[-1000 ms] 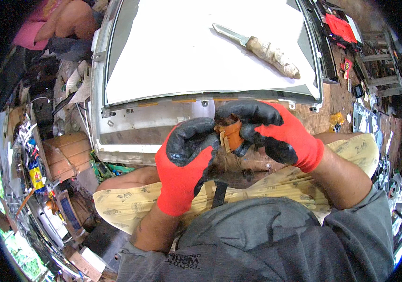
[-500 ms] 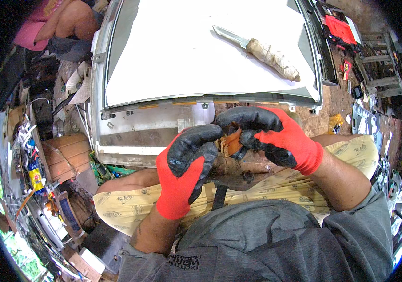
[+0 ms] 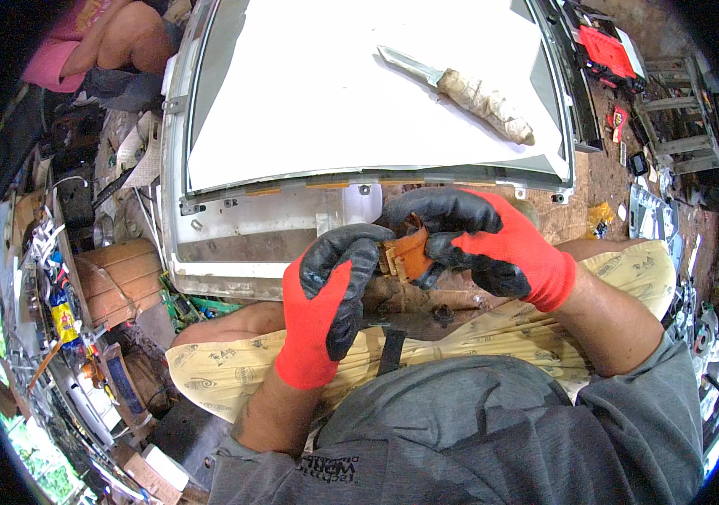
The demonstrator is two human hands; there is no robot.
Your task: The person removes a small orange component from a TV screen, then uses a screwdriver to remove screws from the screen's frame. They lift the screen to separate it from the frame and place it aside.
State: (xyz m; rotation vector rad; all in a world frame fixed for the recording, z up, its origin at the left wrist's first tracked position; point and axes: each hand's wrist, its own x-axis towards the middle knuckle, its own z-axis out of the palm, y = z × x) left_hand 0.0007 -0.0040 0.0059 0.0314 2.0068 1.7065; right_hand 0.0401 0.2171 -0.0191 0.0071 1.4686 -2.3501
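Observation:
Both my hands wear red gloves with black palms. My left hand (image 3: 326,299) and my right hand (image 3: 481,240) together grip a small orange-brown flat strip (image 3: 410,252) with a metal end, held just above my lap. Most of the strip is hidden by my fingers. Right behind my hands lies a large flat panel in a grey metal frame (image 3: 241,227), with a white sheet (image 3: 317,93) covering it. On the sheet, at the far right, rests a knife (image 3: 469,88) whose handle is wrapped in cloth.
A person in pink (image 3: 90,42) sits at the far left. Brown rounded tiles (image 3: 119,278), wires and circuit scraps lie left of my knees. Red tools and parts (image 3: 603,46) are scattered on the dirt at the right. My legs are in pale yellow patterned shorts (image 3: 612,278).
My hands have stayed on the strip; the fingers have shifted slightly, with the left thumb pressing closer over its end.

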